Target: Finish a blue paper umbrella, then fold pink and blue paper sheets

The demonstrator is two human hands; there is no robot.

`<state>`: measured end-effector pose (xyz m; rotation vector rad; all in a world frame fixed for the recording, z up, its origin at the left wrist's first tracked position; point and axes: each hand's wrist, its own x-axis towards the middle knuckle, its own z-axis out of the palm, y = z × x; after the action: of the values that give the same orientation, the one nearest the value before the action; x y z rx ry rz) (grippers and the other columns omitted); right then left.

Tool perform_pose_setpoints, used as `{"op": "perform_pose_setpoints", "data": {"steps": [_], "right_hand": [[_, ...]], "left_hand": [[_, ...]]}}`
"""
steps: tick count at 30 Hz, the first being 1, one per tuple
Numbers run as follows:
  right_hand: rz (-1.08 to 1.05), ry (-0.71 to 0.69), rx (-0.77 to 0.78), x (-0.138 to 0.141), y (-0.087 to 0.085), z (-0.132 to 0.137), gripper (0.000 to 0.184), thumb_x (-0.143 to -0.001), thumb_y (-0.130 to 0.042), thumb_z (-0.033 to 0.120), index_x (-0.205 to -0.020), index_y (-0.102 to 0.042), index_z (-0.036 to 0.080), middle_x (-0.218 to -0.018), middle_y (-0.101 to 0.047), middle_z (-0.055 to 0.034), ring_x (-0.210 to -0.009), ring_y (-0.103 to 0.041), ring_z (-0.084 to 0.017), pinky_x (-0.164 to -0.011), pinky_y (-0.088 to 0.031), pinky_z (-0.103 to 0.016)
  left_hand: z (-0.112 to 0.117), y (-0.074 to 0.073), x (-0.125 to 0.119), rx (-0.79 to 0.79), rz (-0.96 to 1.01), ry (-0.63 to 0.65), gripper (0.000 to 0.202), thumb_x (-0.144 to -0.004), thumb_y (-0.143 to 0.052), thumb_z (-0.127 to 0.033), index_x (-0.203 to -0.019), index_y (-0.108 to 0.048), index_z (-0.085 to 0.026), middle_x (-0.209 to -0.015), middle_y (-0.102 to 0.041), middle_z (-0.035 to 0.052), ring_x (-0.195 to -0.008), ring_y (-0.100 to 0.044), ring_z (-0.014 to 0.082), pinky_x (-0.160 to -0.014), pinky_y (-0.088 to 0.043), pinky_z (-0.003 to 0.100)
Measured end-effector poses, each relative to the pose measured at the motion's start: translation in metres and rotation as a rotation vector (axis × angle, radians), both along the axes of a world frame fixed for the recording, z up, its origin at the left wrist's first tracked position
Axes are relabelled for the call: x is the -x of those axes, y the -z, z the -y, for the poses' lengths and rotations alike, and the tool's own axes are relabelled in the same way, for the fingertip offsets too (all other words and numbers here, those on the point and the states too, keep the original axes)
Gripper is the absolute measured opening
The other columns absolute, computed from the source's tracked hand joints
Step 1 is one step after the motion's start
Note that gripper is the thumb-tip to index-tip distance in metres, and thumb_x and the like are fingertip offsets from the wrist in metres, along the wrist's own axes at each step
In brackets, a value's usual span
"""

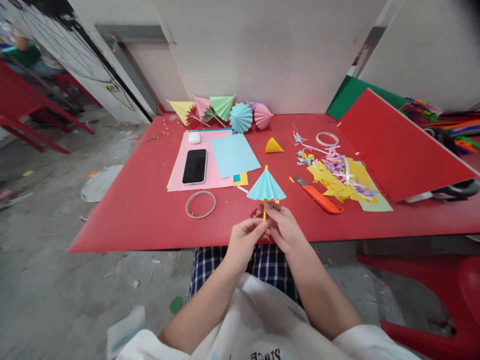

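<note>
A small paper umbrella [266,186] with a pleated light-blue canopy and a yellow stick stands upright between my hands, above the table's near edge. My left hand [245,237] pinches the lower end of the yellow stick. Higher up, just under the canopy, the fingers of my right hand [283,225] close round the same stick. An orange box cutter [318,196] lies to the right of my hands, and a yellow folded paper cone [274,145] is beyond the umbrella.
Finished paper umbrellas [240,118] line the back of the red table [150,220]. On the left are a phone [195,166], an earbud case [194,137], coloured sheets [235,154] and a ring of tape [201,192]. Paper scraps [332,177] and a red board [405,150] occupy the right.
</note>
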<state>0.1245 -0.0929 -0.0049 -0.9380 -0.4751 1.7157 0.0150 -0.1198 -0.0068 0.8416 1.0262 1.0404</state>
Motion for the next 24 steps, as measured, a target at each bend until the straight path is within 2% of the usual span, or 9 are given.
{"op": "perform_pose_setpoints", "data": {"steps": [6,8,13,24], "right_hand": [[0.002,-0.03,-0.018,-0.001,0.0,0.0,0.016,-0.068,-0.072,0.035,-0.073,-0.067,0.02,-0.067,-0.064,0.0009,-0.041,-0.045,-0.006,-0.044,-0.041,-0.024],[-0.007,-0.011,-0.011,-0.001,0.0,-0.001,0.015,-0.066,-0.073,0.033,-0.071,-0.067,0.02,-0.067,-0.064,0.0011,-0.043,-0.047,-0.007,-0.047,-0.044,-0.025],[-0.035,0.113,-0.046,0.002,-0.001,-0.003,0.017,-0.059,-0.078,0.03,-0.067,-0.067,0.02,-0.07,-0.067,0.0008,-0.063,-0.059,-0.01,-0.065,-0.049,-0.025],[-0.07,0.127,-0.066,0.0,-0.001,-0.012,0.016,-0.057,-0.08,0.028,-0.067,-0.07,0.02,-0.076,-0.069,-0.0009,-0.067,-0.061,-0.012,-0.071,-0.051,-0.029]], "left_hand": [[0.0,0.0,0.0,0.014,0.014,0.01,0.019,-0.074,-0.069,-0.032,-0.079,-0.069,-0.014,-0.066,-0.066,0.002,-0.061,-0.058,0.0105,-0.063,-0.049,0.021],[0.001,0.0,-0.001,0.016,0.02,0.013,0.02,-0.074,-0.069,-0.033,-0.079,-0.069,-0.014,-0.066,-0.066,0.0023,-0.06,-0.058,0.0105,-0.063,-0.049,0.022],[0.002,0.005,0.001,0.021,0.001,0.037,0.02,-0.073,-0.069,-0.034,-0.077,-0.07,-0.014,-0.067,-0.067,0.0025,-0.062,-0.059,0.011,-0.064,-0.049,0.022],[0.006,0.008,0.003,0.043,-0.02,0.034,0.02,-0.072,-0.069,-0.034,-0.077,-0.07,-0.015,-0.068,-0.068,0.0026,-0.065,-0.061,0.0115,-0.067,-0.048,0.022]]}}
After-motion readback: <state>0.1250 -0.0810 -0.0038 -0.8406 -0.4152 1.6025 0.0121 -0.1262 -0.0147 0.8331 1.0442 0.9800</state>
